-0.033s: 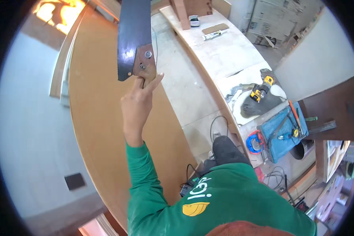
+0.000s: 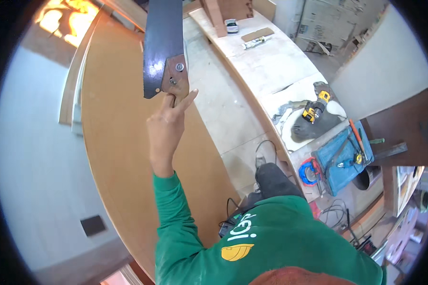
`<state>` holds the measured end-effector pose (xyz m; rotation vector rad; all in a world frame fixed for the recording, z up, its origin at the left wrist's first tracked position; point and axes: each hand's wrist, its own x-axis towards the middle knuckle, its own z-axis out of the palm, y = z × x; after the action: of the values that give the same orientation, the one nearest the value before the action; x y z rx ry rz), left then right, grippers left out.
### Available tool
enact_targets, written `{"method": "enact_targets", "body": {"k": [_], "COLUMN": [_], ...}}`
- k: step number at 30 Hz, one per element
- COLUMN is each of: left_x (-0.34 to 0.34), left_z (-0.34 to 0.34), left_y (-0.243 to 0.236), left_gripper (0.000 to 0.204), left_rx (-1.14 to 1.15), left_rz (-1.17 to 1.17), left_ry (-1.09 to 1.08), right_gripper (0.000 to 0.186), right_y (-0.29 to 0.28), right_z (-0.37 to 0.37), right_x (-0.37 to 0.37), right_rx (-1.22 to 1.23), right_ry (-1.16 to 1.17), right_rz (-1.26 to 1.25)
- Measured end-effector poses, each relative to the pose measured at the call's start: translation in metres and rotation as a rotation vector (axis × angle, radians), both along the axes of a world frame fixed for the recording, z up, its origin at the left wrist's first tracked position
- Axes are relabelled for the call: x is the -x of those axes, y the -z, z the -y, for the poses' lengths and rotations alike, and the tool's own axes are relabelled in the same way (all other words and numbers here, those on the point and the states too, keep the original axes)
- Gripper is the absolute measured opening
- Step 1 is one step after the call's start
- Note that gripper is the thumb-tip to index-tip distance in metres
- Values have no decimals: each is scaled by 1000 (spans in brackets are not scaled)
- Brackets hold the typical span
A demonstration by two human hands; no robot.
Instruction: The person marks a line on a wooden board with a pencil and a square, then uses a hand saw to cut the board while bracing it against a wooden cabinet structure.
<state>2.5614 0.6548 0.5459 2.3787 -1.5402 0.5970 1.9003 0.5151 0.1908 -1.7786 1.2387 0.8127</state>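
My left hand [image 2: 167,128] is closed around the wooden handle of a handsaw [image 2: 162,45]. Its index finger stretches along the handle's side. The dark wide blade points up, away from me, and runs out of the top of the picture. Two round metal fasteners show where handle and blade meet. Under the hand and saw lies a large brown sheet board [image 2: 123,128], with a gap between them that I cannot measure. My right hand is out of view.
On the right, a long workbench [image 2: 252,61] carries a yellow and black cordless drill [image 2: 317,107], a white tube [image 2: 255,43], a small jar [image 2: 231,26] and a blue case [image 2: 336,166] with tools on it. Cables [image 2: 335,209] lie on the floor near my legs. A wall stands left.
The view has shifted slightly. The handsaw stays in my left hand, in nearly the same place.
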Motion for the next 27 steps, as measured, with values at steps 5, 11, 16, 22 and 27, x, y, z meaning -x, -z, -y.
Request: {"method": "enact_targets", "body": {"k": [5,11,16,22,27], "left_x": [-55,-126,-187,-248,-315], "left_z": [78,150,186,234,278], "left_y": [24,66,106,155,197], "left_gripper": [60,60,60,60,62], "left_rx": [-133,-248,-441,-498,-589], "left_rz": [-25,-65,-130,-226,-264], "left_ry": [125,325,374,487,585], "right_gripper": [58,58,59,59,59], "right_y": [7,4,-12,-33,-73], "right_z": [-31,-59,-73,-82,-45], "right_x": [-28,-75,-129,-218,-310], "right_rx": [-38,-89,-107,-132,-130], "right_ry": [118,277,393,501,386], "right_rz": [-8,-19,-22,-8,-24]}}
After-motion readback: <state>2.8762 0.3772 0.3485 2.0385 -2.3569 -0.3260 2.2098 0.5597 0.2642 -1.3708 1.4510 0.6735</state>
